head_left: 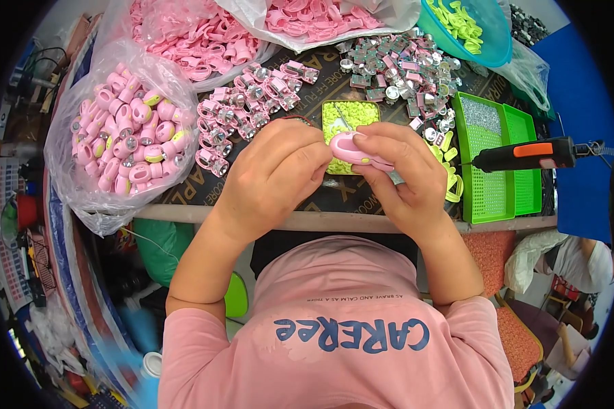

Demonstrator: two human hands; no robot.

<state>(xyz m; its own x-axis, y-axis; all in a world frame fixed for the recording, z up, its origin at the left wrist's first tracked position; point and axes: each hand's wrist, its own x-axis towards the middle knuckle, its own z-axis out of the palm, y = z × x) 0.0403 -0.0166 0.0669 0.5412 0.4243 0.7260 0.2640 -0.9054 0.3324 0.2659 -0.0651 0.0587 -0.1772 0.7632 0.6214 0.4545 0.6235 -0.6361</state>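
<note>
My right hand [406, 174] grips a small pink plastic casing [344, 143] with a rounded opening and a yellow-green piece on its side, thumb on top and fingers beneath. My left hand [273, 174] is closed at the casing's left end, its fingertips curled in; whatever they pinch is hidden. Just behind the hands sits a shallow square tray [351, 102] of tiny yellow-green parts, with a thin metal tool [342, 116] lying across it. Pink assemblies with clear and metallic pieces [252, 99] are heaped behind my left hand.
A clear bag [61, 160] of pink-and-green units stands at left. Pink shells [191, 34] fill bags at the back, beside silvery modules [416, 68] and a teal bowl [508, 51]. At right, an orange-and-black electric screwdriver [525, 155] hangs over green trays [481, 217] near yellow-green pieces [450, 167].
</note>
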